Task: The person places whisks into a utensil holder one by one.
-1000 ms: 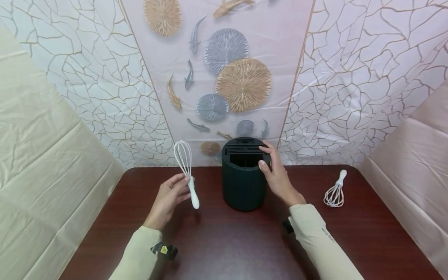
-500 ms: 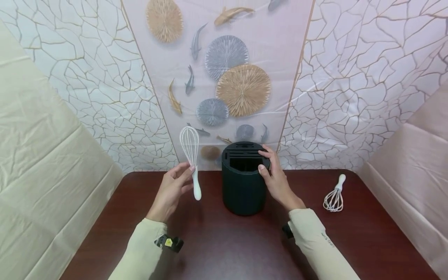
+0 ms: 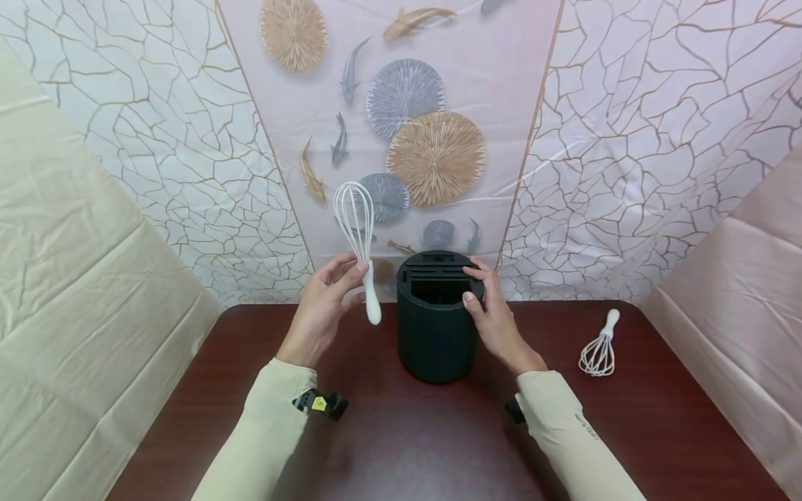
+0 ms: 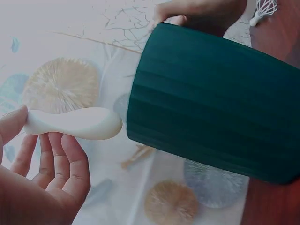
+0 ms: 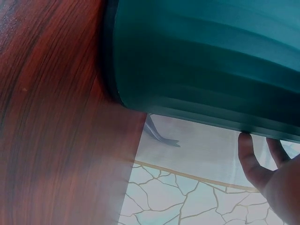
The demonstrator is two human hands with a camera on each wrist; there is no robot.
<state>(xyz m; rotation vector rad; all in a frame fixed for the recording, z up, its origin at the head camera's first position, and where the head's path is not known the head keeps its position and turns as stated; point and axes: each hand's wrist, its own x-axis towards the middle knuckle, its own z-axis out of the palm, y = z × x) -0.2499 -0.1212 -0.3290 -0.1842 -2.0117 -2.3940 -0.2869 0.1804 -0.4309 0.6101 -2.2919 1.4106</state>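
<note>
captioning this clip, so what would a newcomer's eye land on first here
Probably the dark green holder, upright near the far edge of the reddish-brown table, with the right hand at its rim. Next might come the white whisk, held wires-up in the air by the left hand, left of the holder. Behind them, the large gold disc printed on the backdrop also stands out.

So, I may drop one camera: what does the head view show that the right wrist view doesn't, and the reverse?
Only head: the left hand holding a whisk, a second whisk on the table, and the slotted top of the dark green container.
Only right wrist: clear ridges along the container's wall.
Both: the container, the right hand touching it, the table and the patterned backdrop.
</note>
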